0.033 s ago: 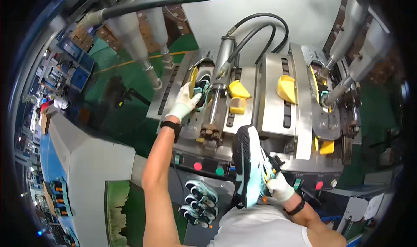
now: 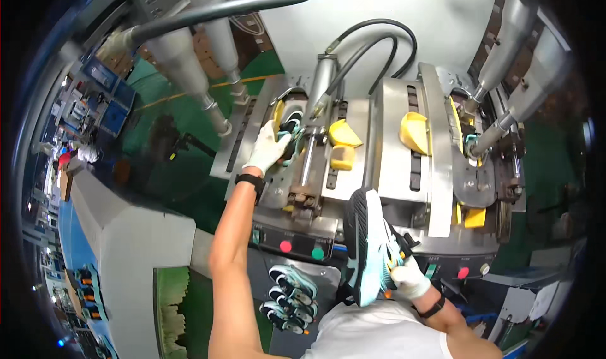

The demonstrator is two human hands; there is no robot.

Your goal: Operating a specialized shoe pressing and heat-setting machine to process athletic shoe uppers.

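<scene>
Factory floor stuff: green painted floor way below, and a big steel shoe press (image 2: 379, 138) fills most of the view, with two stations side by side, yellow pads (image 2: 344, 133) on the plates and black hoses (image 2: 372, 43) looping over the top. So the layout that matters is this: the left hand (image 2: 268, 149), in a white glove, is stretched far out and up to the left station, where a sneaker (image 2: 291, 124) sits in the cradle beside a yellow block; the fingers are wrapped over its near side, so it looks like a closed grip on that shoe, though I can't see the fingertips properly. That shoe's long axis runs roughly away from the person, toe end farther in. The right hand (image 2: 410, 278), also gloved, is pulled in close to the chest and is clamped on a second sneaker (image 2: 367, 245), teal and white with a black ribbed sole (image 2: 357, 223) facing left; it stands nearly on end, long axis pointing up toward the press, gripped low down. So the left hand is the one actually at the machine, and the held shoe is well apart from both cradles, sitting just in front of the control panel with its red button (image 2: 285, 246) and green button (image 2: 317, 253). More sneakers (image 2: 287, 299) are stacked on a rack below. Right station already has a shoe (image 2: 470, 144) under its ram.
</scene>
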